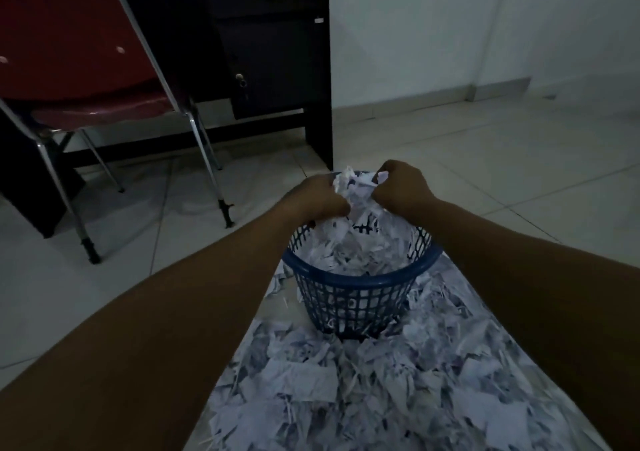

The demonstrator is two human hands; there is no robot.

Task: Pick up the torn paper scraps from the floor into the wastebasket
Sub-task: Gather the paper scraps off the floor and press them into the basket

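A blue plastic mesh wastebasket (360,279) stands on the tiled floor, partly filled with torn white paper. Above its far rim, my left hand (320,199) and my right hand (403,186) both grip one bunch of paper scraps (356,191) between them, fingers curled round it. Some of the bunch hangs down into the basket. A thick spread of torn paper scraps (363,381) covers the floor in front of and beside the basket, between my forearms.
A red chair (86,80) with chrome legs stands at the left, its feet on the tiles. Behind it is a dark desk (277,52) with a locked cabinet door. White wall and bare floor tiles (502,160) lie to the right.
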